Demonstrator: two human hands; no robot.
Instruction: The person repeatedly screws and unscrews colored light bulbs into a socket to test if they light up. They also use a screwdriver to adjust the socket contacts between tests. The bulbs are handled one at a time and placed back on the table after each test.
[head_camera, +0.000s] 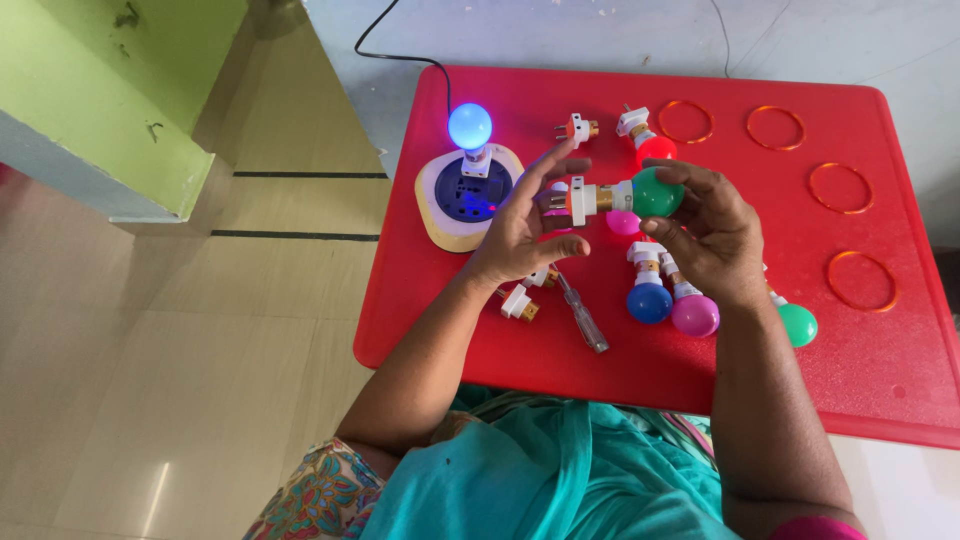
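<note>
Above the red table (620, 360) my right hand (712, 232) holds a green bulb (655, 192) by its round end. The bulb is fitted into a white and orange plug holder (582, 200). My left hand (525, 225) touches that holder's plug end with fingers spread. To the left, a round cream socket box (442, 222) carries a lit blue bulb (470, 127).
Loose bulbs lie on the table: red (655, 150), pink (622, 222), blue (650, 300), magenta (695, 315), green (798, 325). Spare holders (577, 128) (520, 303) and a tester screwdriver (585, 318) lie nearby. Several orange bangles (840, 188) sit at the right. A black cable (400, 55) leads away.
</note>
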